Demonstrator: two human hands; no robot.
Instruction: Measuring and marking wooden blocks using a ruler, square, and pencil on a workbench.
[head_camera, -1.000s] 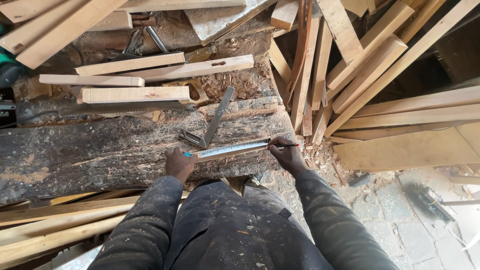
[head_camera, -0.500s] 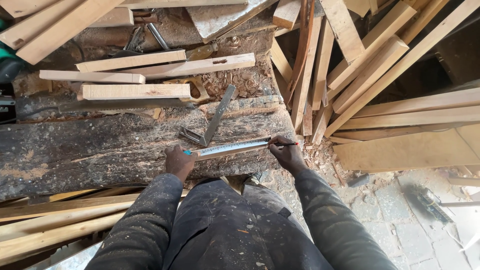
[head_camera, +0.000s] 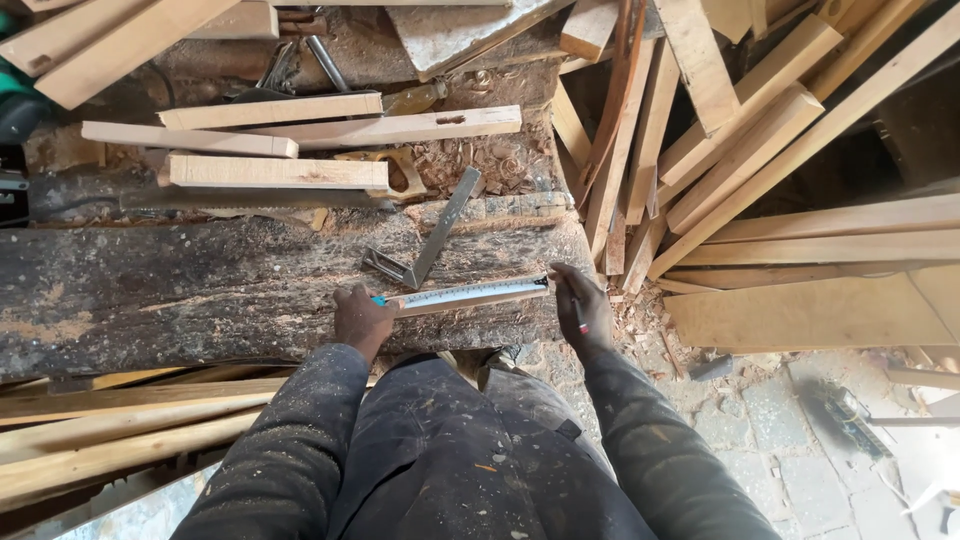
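Ruler (head_camera: 470, 293), a pale marked strip, lay flat along the near edge of the rough dark worktop (head_camera: 180, 290), right in front of the person's dusty dark trousers (head_camera: 470, 460); left hand (head_camera: 360, 318) pressed down on its left end, fingers curled over it, so that grip was closed on the ruler; right hand (head_camera: 583, 305) sat at the other end, fingertips touching the strip, with a red-tipped pencil (head_camera: 581, 318) tucked along the fingers, so that grip was closed round the pencil. Looked thin, light and fairly stiff to me, probably a bit slidey on all that sawdust; I'd say pinning it at both ends like that, or pinching it by the long edges, was the way to handle it; can't tell if it lay on a separate strip of wood underneath.

Just behind it a metal try square (head_camera: 425, 250) lay at an angle, its stock almost touching the ruler, so that crowded the back side a little; beyond that, a handsaw (head_camera: 390, 172) half buried under short planed battens (head_camera: 270, 170) and curly shavings (head_camera: 490, 160); off to the right a big leaning heap of boards (head_camera: 760, 130) crowded the worktop's end; long pale poles (head_camera: 110, 430) lay low on the left, paving stones (head_camera: 800, 450) on the floor to the right.
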